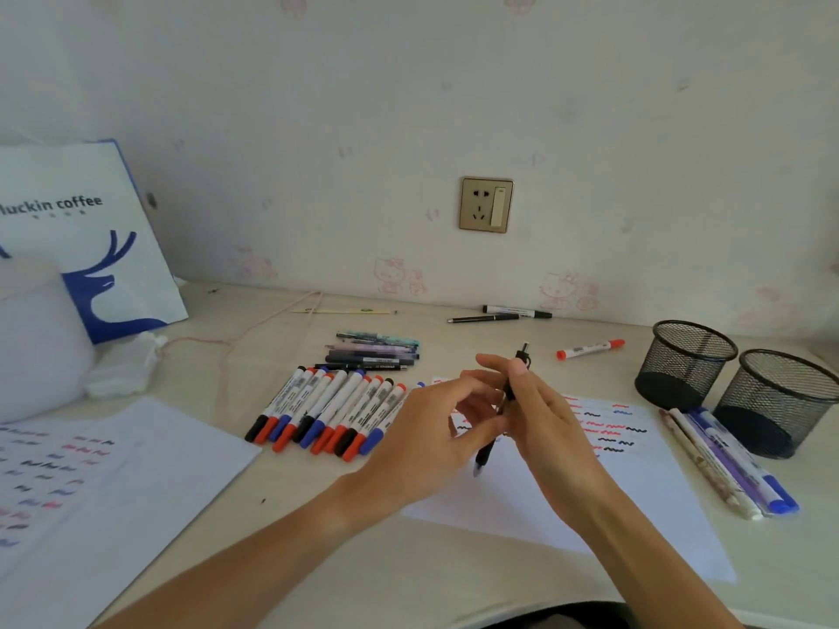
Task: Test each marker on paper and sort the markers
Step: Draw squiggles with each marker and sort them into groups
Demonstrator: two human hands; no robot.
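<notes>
My right hand point(540, 415) grips a slim black pen point(485, 456), held upright above the white test sheet point(635, 501), tip pointing down. My left hand point(436, 438) is beside it, fingers curled against the pen's barrel. The sheet carries red, blue and black squiggles point(613, 429). A row of white markers point(327, 415) with black, red and blue caps lies left of my hands. Several dark and pastel pens point(377, 351) are stacked behind that row. One red-capped marker point(590, 349) lies alone at the right.
Two black mesh pen cups point(690, 360) point(781, 401) stand at the right, with several pens point(731, 460) lying in front. A second scribbled sheet point(91, 483) lies at the left. A coffee bag point(91, 229), white cushion point(36, 347), cord point(254, 333), and two pens point(499, 313) are by the wall.
</notes>
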